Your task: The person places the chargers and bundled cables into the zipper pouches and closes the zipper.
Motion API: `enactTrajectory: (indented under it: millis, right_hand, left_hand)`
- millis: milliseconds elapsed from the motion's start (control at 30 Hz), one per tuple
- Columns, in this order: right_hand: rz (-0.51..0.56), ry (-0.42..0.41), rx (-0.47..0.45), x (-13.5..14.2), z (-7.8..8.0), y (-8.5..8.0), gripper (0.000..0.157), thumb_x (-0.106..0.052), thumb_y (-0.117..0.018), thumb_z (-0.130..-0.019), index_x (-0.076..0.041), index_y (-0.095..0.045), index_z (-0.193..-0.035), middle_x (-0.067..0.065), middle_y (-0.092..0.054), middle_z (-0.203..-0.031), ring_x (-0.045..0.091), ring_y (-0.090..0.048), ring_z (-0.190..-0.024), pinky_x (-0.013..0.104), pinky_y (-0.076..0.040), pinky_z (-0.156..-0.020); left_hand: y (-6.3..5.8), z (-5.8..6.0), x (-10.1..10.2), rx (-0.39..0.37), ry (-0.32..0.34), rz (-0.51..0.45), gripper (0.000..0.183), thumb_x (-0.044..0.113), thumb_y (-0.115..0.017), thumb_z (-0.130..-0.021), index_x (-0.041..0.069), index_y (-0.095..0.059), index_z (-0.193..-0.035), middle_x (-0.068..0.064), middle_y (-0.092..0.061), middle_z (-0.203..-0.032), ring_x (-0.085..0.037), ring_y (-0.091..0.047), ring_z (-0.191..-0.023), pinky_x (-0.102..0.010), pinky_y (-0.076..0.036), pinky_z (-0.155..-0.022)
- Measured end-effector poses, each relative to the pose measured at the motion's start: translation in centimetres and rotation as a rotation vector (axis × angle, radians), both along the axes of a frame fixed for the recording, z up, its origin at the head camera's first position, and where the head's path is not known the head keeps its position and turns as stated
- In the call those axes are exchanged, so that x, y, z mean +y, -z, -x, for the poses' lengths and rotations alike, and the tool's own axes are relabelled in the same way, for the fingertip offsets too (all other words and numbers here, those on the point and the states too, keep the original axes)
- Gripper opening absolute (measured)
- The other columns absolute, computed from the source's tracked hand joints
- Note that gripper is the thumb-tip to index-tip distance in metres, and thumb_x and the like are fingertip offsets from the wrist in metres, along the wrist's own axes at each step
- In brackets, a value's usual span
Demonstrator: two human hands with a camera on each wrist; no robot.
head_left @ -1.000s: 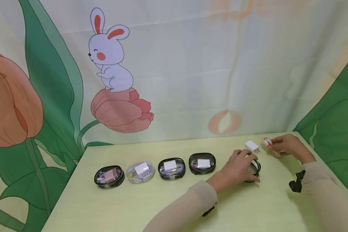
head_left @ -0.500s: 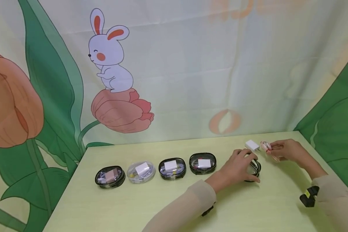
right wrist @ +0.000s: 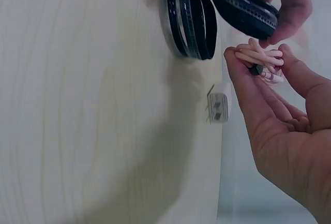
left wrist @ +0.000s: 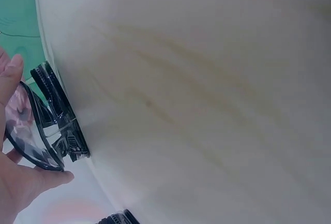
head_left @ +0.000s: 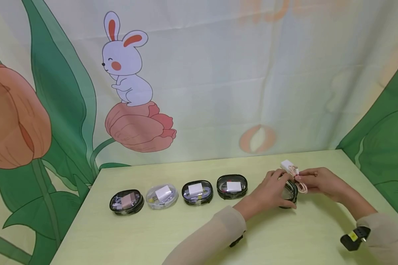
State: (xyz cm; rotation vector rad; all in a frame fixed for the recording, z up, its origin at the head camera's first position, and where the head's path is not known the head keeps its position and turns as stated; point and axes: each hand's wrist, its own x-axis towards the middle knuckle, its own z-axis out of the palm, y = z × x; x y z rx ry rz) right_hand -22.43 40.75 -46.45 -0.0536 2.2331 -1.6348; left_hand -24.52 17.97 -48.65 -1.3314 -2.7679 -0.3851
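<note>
My left hand (head_left: 266, 191) grips the raised lid (right wrist: 248, 12) of a small oval clear case with black trim. The base of that case (right wrist: 189, 22) stands on the table, parted from the lid. Between thumb and fingers, my right hand (head_left: 326, 183) pinches a coiled pink cable (right wrist: 261, 57) just beside the case's right side. A white charger plug (head_left: 286, 164) lies behind the cable, its prongs visible in the right wrist view. In the head view, the left hand hides much of the case.
To the left stand a black-trimmed case (head_left: 232, 187), another black-trimmed case (head_left: 197, 192), a clear-edged case (head_left: 161, 196) and a black-trimmed case with a pink plug (head_left: 126, 201). Each holds a plug. A printed curtain (head_left: 202, 92) hangs behind the table (head_left: 172, 235).
The right hand has brought the pink cable leftward and closer to the case, now in front of the white plug. The left hand has stayed on the case.
</note>
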Motion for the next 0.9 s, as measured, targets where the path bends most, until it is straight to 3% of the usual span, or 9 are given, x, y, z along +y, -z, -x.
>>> enactTrajectory:
  millis: [167, 300, 433, 533, 667, 800, 900]
  right_hand:
    - [0.066, -0.032, -0.058, -1.0, -0.1, 0.0, 0.064, -0.022, -0.054, -0.107, 0.021, -0.029, -0.147, 0.010, -0.063, -0.119, 0.013, -0.066, -0.100, 0.031, -0.058, -0.086]
    - [0.087, -0.075, -0.056, -1.7, 0.1, 0.1, 0.060, -0.016, -0.049, -0.108, 0.023, -0.026, -0.147, 0.016, -0.062, -0.123, 0.014, -0.067, -0.101, 0.032, -0.058, -0.086]
    - [0.044, -0.090, -0.013, -2.4, 0.1, 0.4, 0.052, -0.010, -0.051, -0.105, 0.023, -0.033, -0.141, 0.024, -0.062, -0.123, 0.017, -0.068, -0.098, 0.034, -0.059, -0.084]
    - [-0.063, -0.061, 0.031, -3.2, -0.2, 0.7, 0.046, -0.006, -0.055, -0.102, 0.021, -0.039, -0.136, 0.028, -0.063, -0.121, 0.020, -0.068, -0.094, 0.036, -0.060, -0.080]
    - [-0.299, 0.005, 0.137, -4.6, -0.5, 1.1, 0.037, -0.006, -0.062, -0.097, 0.015, -0.051, -0.125, 0.028, -0.067, -0.114, 0.022, -0.069, -0.088, 0.035, -0.060, -0.071]
    - [-0.558, 0.012, 0.330, -6.0, -0.5, 1.4, 0.025, -0.006, -0.069, -0.089, 0.007, -0.061, -0.109, 0.020, -0.073, -0.098, 0.020, -0.068, -0.077, 0.031, -0.054, -0.060]
    - [-0.688, -0.013, 0.425, -6.6, -0.3, 1.5, 0.017, -0.007, -0.073, -0.085, 0.001, -0.062, -0.096, 0.009, -0.070, -0.081, 0.017, -0.059, -0.066, 0.030, -0.044, -0.054]
  left_hand:
    - [0.1, 0.1, -0.3, -0.063, -0.007, -0.091, 0.079, 0.059, -0.083, -0.076, 0.020, -0.047, -0.136, -0.001, -0.040, -0.143, -0.018, -0.043, -0.132, -0.027, -0.037, -0.112]
    - [-0.2, 0.1, -0.5, -0.097, -0.014, -0.137, 0.079, 0.055, -0.085, -0.076, 0.019, -0.044, -0.134, -0.003, -0.038, -0.143, -0.019, -0.042, -0.131, -0.026, -0.040, -0.109]
    - [-0.5, 0.1, -0.7, -0.110, -0.034, -0.142, 0.082, 0.052, -0.085, -0.078, 0.016, -0.040, -0.136, -0.003, -0.036, -0.143, -0.019, -0.041, -0.131, -0.023, -0.040, -0.108]
    - [-0.7, 0.0, -1.0, -0.110, -0.035, -0.131, 0.082, 0.051, -0.085, -0.078, 0.014, -0.040, -0.135, -0.004, -0.036, -0.141, -0.017, -0.043, -0.127, -0.020, -0.042, -0.104]
    - [-0.6, 0.0, -1.4, -0.129, -0.015, -0.158, 0.081, 0.048, -0.087, -0.077, 0.013, -0.040, -0.132, -0.004, -0.037, -0.136, -0.014, -0.044, -0.118, -0.016, -0.042, -0.097]
    - [-0.4, 0.3, -1.8, -0.134, -0.005, -0.198, 0.080, 0.045, -0.089, -0.076, 0.011, -0.040, -0.130, -0.004, -0.037, -0.132, -0.013, -0.043, -0.114, -0.014, -0.039, -0.097]
    - [-0.4, 0.5, -2.0, -0.119, 0.006, -0.218, 0.081, 0.044, -0.090, -0.076, 0.010, -0.039, -0.129, -0.005, -0.036, -0.131, -0.014, -0.042, -0.115, -0.014, -0.039, -0.098]
